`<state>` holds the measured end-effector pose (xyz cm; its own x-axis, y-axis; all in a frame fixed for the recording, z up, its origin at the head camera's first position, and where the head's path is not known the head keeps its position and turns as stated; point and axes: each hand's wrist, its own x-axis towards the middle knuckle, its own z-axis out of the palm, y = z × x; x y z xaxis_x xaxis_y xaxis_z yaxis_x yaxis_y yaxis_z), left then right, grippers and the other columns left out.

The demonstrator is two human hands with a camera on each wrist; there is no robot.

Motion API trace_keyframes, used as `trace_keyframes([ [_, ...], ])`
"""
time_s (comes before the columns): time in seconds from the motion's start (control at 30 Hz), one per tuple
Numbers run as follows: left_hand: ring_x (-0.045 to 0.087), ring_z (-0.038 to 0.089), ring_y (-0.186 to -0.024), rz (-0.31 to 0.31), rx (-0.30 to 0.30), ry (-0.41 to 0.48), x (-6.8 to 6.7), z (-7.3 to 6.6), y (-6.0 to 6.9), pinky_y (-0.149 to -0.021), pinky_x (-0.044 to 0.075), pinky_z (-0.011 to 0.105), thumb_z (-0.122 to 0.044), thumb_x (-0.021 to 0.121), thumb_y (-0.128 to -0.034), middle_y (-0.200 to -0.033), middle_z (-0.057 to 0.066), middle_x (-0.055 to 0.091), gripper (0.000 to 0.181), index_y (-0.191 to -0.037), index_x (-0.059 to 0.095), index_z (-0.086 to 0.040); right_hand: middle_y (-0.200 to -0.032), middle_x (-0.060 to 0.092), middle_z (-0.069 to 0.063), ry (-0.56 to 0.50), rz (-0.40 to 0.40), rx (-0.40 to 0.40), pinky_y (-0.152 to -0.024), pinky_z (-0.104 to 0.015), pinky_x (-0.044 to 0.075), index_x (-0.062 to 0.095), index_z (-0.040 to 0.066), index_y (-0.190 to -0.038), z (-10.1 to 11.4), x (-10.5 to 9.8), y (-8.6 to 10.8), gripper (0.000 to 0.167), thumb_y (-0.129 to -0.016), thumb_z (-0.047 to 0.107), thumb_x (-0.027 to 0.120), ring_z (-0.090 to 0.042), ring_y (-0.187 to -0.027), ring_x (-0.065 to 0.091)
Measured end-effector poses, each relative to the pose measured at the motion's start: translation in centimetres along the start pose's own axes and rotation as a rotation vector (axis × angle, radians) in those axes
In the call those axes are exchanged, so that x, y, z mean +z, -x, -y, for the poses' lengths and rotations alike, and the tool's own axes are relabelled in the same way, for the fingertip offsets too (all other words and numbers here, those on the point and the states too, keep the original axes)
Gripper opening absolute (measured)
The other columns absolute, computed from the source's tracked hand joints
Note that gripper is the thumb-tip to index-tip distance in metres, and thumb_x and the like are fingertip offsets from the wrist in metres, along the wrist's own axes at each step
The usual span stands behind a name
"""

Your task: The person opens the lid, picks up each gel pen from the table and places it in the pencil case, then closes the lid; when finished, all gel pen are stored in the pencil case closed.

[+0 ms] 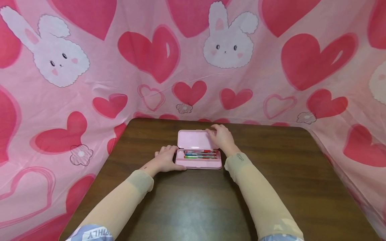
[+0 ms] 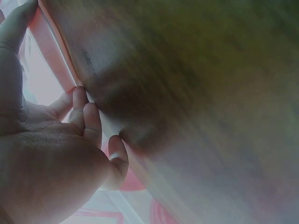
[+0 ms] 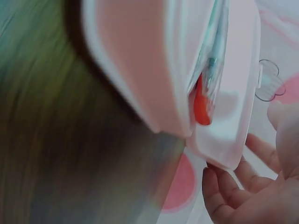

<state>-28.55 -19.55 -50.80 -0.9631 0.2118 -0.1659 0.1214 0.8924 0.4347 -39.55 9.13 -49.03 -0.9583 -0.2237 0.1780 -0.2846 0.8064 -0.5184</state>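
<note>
A pink pencil case (image 1: 199,163) lies on the brown table with its lid (image 1: 193,139) raised and leaning back. Several thin pens (image 1: 200,154) with red, blue and green parts lie inside; clear wrapping shows round them in the right wrist view. At the case's left end, my left hand (image 1: 165,160) holds it, thumb along the front edge and fingers by the side and table. My right hand (image 1: 222,138) is at the lid's right corner, gently bent fingers (image 3: 224,186) touching its edge from outside. The thumb stands a little apart from the lid.
The wooden table (image 1: 193,201) reaches well to both sides of the case and toward me. A pink cloth (image 1: 193,73) with hearts and rabbits hangs close behind the table's back edge and round its sides.
</note>
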Motion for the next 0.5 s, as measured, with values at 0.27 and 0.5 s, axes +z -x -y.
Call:
trace_keyframes([
  [0.27,0.047,0.032,-0.136,-0.003,0.002,0.004,0.08,0.05,-0.12,-0.111,0.039,0.059,-0.074,0.088,-0.0746,-0.148,0.01,0.06,0.105,-0.154,0.053,-0.016,-0.139,0.071,-0.019,-0.094,-0.045,0.064,-0.118,-0.061,0.05,0.073,0.011,-0.135,0.6,-0.28,0.3,0.047,-0.108,0.048,0.066,-0.043,-0.132,0.065],
  [0.5,0.048,0.032,-0.136,-0.01,-0.002,-0.01,0.24,0.27,-0.25,-0.11,0.039,0.06,-0.076,0.088,-0.0745,-0.145,0.009,0.061,0.104,-0.153,0.054,-0.016,-0.133,0.074,-0.016,-0.174,-0.068,0.059,-0.112,-0.057,0.054,0.076,0.011,-0.127,0.8,-0.71,0.85,0.043,-0.104,0.047,0.072,-0.038,-0.123,0.068],
])
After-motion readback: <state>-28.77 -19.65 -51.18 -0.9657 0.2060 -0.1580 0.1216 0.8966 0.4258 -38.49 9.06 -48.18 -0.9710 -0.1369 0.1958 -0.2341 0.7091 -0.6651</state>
